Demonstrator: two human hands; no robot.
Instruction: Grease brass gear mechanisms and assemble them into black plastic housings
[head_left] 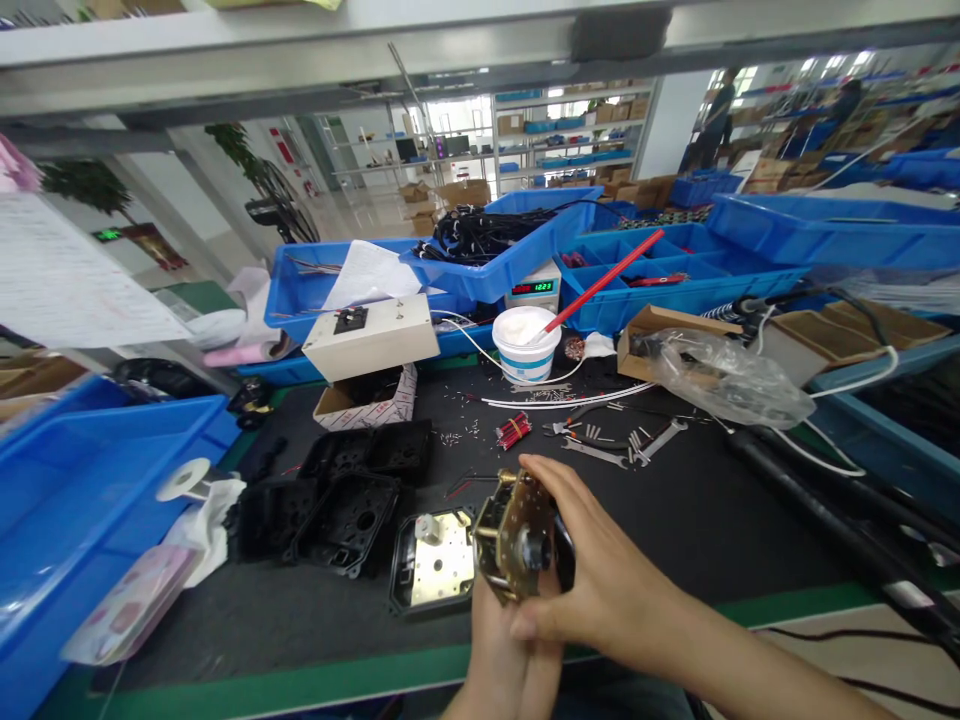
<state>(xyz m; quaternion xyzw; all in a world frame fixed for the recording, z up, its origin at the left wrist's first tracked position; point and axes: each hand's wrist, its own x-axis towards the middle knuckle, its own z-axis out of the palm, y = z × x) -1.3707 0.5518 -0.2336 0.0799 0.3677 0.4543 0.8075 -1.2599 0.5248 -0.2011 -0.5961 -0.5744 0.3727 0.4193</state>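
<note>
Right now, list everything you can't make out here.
All in the head view:
Left hand: fingers hidden behind the mechanism and right hand.
Mechanism's far side: turned away from the camera.
Paper: writing too blurred to read, left side cut off by the picture's edge.
Blue bin: cut off by the left edge.
Small bits: too tiny to identify.

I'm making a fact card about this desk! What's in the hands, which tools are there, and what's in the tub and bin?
Held up: gold-coloured metal part, above the black mat
Right side: right hand, curled around the part, thumb low
Left side: left hand, mostly hidden below the part, so its grip is unclear
Beside the hands: black casing with a gold plate inside
Tools: wrenches and pliers
Tub: white tub, red stick leaning in it
Bin: blue bin, black cables inside
</note>
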